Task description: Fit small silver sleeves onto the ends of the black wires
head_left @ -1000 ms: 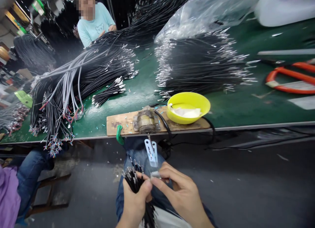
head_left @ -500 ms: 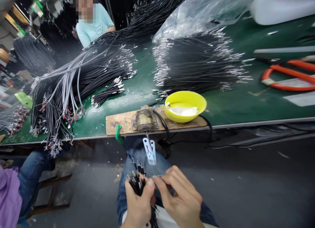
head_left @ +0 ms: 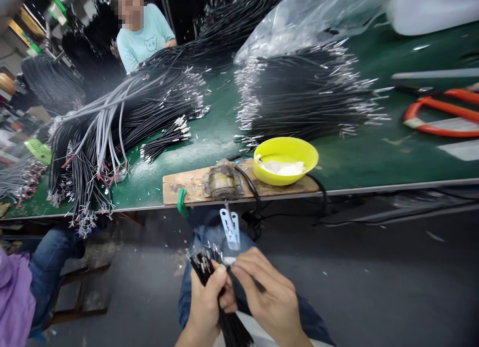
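Observation:
My left hand [head_left: 207,297] is closed round a bundle of thin black cables [head_left: 234,324], whose stripped, silvery ends fan out above the thumb. Close against it, my right hand [head_left: 267,292] pinches the end of one cable between thumb and forefinger, beside the left thumb. A small whitish bit shows at those fingertips, too blurred to make out. Just above the hands, a light blue clothespin [head_left: 230,229] hangs on the shaft of a small motor [head_left: 222,182]. The motor is fixed to a wooden board [head_left: 179,184] at the table edge.
A yellow bowl [head_left: 286,174] with white material stands on the board, held by a green clamp [head_left: 182,203]. Cable piles [head_left: 299,97] and grey cables [head_left: 107,122] cover the green table [head_left: 355,162]. Orange-handled cutters [head_left: 415,115] lie right. A person [head_left: 144,42] sits across; another's purple sleeve [head_left: 15,292] shows left.
The bundle in my left hand now leans further left, its ends more spread. My right hand has shifted slightly left and up, still pinching beside the left thumb.

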`<state>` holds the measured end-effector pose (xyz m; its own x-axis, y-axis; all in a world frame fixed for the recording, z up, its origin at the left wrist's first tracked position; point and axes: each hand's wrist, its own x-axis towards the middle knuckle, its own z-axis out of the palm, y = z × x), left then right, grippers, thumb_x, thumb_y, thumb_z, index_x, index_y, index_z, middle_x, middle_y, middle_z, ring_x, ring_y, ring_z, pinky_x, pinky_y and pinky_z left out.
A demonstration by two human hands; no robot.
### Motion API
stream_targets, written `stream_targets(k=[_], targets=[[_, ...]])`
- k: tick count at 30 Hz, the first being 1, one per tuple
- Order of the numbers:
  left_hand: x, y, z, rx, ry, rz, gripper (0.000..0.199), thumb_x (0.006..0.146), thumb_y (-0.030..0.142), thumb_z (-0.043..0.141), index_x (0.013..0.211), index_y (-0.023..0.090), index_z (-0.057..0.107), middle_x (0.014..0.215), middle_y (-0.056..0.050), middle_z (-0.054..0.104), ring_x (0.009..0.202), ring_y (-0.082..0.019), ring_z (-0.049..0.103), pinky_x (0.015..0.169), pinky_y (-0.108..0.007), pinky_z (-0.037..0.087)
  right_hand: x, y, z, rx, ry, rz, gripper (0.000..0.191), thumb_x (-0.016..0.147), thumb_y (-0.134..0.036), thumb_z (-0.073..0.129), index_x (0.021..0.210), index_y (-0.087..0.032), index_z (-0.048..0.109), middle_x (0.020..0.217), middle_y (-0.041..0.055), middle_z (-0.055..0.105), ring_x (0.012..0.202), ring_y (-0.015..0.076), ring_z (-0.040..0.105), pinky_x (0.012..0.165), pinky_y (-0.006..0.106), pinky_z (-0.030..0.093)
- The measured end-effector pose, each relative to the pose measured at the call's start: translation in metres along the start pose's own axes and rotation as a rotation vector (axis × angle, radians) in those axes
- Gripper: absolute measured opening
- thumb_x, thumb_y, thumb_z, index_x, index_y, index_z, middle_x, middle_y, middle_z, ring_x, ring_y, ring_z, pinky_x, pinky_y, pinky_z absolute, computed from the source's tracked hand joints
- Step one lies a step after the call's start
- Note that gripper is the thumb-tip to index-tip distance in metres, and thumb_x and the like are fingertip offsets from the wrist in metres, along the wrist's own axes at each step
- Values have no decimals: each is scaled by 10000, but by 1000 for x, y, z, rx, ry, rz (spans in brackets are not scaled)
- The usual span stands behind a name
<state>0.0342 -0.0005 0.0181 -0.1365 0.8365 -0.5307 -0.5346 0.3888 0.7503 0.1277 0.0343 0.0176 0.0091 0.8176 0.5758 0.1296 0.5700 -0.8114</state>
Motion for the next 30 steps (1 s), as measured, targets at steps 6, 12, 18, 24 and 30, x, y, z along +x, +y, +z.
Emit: stream_targets(k=[6,12,18,24,30], targets=[[0,8,0,-47,-101,-93,464,540,482,755,537,155,426,380,113,343,267,28,187,268,-111,165,-5,10,-2,529,-166,571,372,873,-387,453,590,-178,574,556,12,522,520,141,502,485,247,426],[0,12,5,-17,-86,-32,436,558,458,759,548,153,448,390,100,387,267,25,218,272,-114,171,0,2,-4,479,-51,595,231,753,-392,630,662,-180,619,645,20,532,584,146,512,529,241,437],[-1,5,3,118,-2,116,378,540,409,783,566,163,498,464,72,445,367,-21,359,351,-153,306,-3,-4,1,324,117,477,207,805,-226,567,609,-197,505,588,-25,437,537,121,428,483,219,366],[-3,14,0,200,-30,92,346,557,460,756,580,172,566,467,52,467,357,-42,350,325,-180,287,6,-2,-9,417,-24,321,118,791,-233,604,676,-205,602,638,5,511,607,143,461,567,256,372],[-3,44,8,354,-153,266,317,544,461,763,554,171,638,564,-32,602,557,-159,561,547,-286,487,19,9,-14,1088,-382,978,367,551,-476,769,576,-159,588,548,-30,450,486,85,383,468,222,286]])
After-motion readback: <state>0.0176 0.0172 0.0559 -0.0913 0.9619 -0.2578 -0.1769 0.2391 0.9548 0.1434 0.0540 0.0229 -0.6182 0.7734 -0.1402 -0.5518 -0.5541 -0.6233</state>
